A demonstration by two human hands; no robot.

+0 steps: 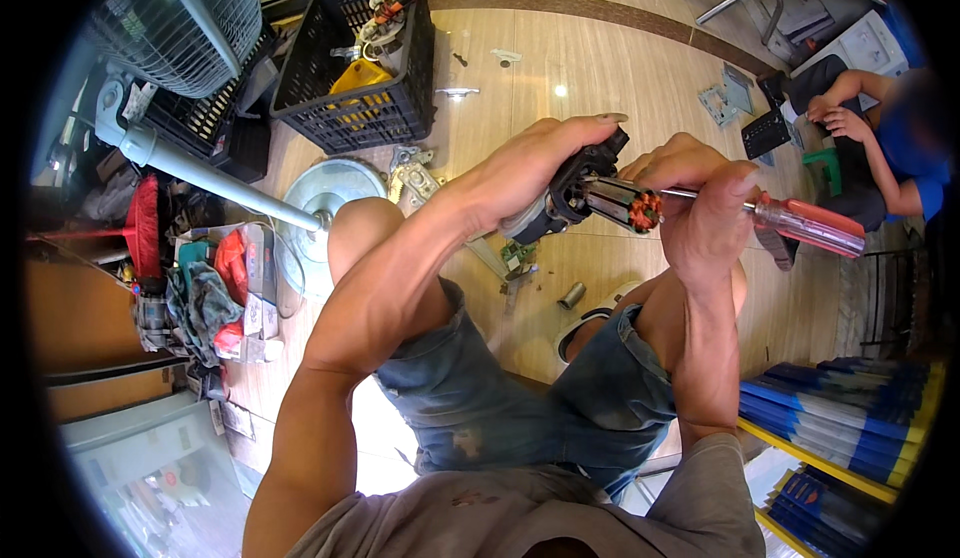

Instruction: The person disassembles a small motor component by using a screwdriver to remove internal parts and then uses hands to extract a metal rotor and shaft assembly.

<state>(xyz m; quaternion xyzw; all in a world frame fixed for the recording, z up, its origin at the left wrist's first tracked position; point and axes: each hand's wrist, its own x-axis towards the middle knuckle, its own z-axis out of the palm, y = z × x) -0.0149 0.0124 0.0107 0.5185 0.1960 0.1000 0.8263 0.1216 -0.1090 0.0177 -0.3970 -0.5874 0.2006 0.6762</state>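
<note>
My left hand (pixel 535 163) is wrapped round a black motor part (pixel 570 198), its thumb along the top. From the part's right side juts a metal cylinder (pixel 615 203) with an orange-red, winding-like end. My right hand (pixel 705 203) grips a screwdriver (pixel 810 226) with a red and clear handle. The handle sticks out to the right, and the shaft runs left through the fingers toward the cylinder's end. Whether its tip touches the cylinder I cannot tell. Both hands are above the floor, in front of my knees.
A black crate (pixel 360 108) of tools and parts stands at the far left, near a fan's round base (pixel 325 203). Metal parts (pixel 410 178) and a small metal cylinder (pixel 572 295) lie on the floor. Another person (pixel 900 148) sits at the right, above shelved blue-and-yellow packs (pixel 840 408).
</note>
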